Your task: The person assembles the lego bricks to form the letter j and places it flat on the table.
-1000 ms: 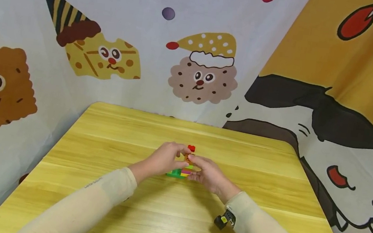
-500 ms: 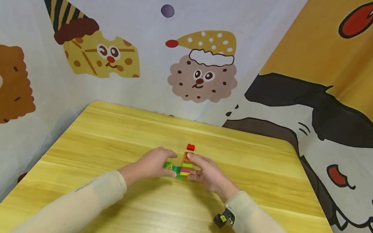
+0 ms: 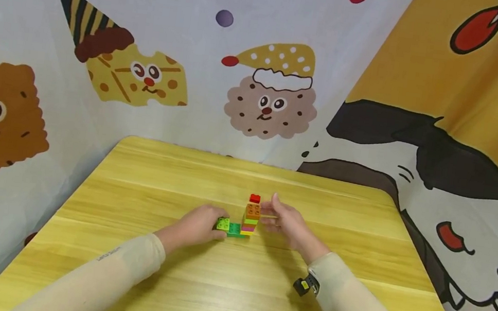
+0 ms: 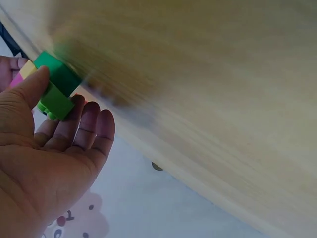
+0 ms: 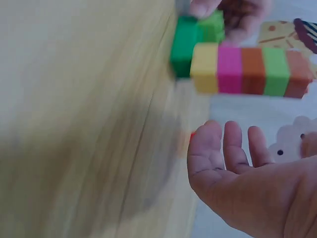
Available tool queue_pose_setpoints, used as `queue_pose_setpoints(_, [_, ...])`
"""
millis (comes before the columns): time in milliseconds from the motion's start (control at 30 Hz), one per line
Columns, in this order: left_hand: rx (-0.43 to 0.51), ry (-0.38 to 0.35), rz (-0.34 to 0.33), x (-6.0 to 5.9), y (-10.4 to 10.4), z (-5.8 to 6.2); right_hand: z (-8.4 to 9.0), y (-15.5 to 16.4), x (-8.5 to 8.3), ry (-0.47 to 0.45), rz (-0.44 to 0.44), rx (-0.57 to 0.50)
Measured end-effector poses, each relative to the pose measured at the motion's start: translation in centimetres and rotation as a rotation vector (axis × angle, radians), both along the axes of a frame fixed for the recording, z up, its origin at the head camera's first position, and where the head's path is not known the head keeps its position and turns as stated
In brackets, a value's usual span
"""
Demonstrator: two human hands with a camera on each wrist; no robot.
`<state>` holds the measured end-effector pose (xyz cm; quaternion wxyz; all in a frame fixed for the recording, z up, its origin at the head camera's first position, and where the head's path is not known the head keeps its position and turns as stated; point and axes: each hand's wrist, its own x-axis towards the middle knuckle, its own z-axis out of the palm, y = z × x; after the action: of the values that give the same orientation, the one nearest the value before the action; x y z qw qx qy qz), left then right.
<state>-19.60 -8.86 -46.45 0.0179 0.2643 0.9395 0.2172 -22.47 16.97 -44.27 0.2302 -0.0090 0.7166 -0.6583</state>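
A building-brick assembly stands mid-table in the head view. Its tower of stacked yellow, pink, orange and lime bricks rises from the right end of a dark green brick. On the left end sits a light green brick. My left hand pinches that end, thumb on the near side and fingers beyond, as the left wrist view also shows. Just right of the tower, my right hand is held apart from it with fingers extended and nothing in them. Behind the tower is a loose red brick.
The wooden table has its far edge near a patterned cloth wall. A small black wrist-worn device hangs below the right sleeve.
My left hand has moved from the tower's top down to the light green brick at the left end. The right hand has let go of the tower and moved off to the right.
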Motion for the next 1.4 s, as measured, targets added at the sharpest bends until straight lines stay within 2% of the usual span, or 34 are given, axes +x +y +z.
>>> queue_pose_setpoints(100, [0.002, -0.002, -0.001, 0.1, 0.0, -0.2, -0.7, 0.3, -0.7, 0.053, -0.028, 0.108])
queue_pose_setpoints(200, [0.007, 0.0, 0.0, 0.2, 0.0, -0.3, -1.4, 0.6, -1.3, 0.111, 0.004, 0.185])
queue_pose_setpoints(333, [0.015, -0.001, 0.003, 0.3, 0.0, -0.5, -1.7, 1.0, -1.4, 0.168, 0.093, 0.133])
queue_pose_setpoints(467, [0.028, -0.007, 0.012, 0.4, 0.0, -0.4, -0.9, 1.2, -1.0, 0.292, 0.221, 0.084])
queue_pose_setpoints(567, [0.031, -0.011, 0.018, 0.3, -0.1, -0.3, -0.1, 0.9, -0.7, 0.382, 0.3, 0.094])
queue_pose_setpoints(633, [0.03, -0.017, 0.021, 0.3, -0.1, -0.2, 0.4, 0.5, -0.5, 0.412, 0.32, 0.108])
queue_pose_setpoints(767, [0.035, -0.015, 0.026, 0.3, -0.1, -0.1, 0.6, -0.4, -0.3, 0.452, 0.278, 0.163])
queue_pose_setpoints(933, [0.023, 0.04, 0.04, 0.4, -0.2, 0.1, 0.2, -1.2, -0.9, 0.486, 0.147, 0.26])
queue_pose_setpoints(1067, [-0.007, 0.08, 0.024, 0.5, -0.1, 0.0, -0.2, -1.9, -1.3, 0.484, 0.062, 0.31])
queue_pose_setpoints(1300, [-0.053, 0.051, -0.016, 0.9, 0.3, -0.2, -1.2, -2.3, -1.3, 0.388, 0.063, 0.346])
queue_pose_setpoints(1400, [-0.048, 0.055, -0.049, 1.1, 0.6, -0.2, -1.6, -2.2, -1.3, 0.365, 0.08, 0.413])
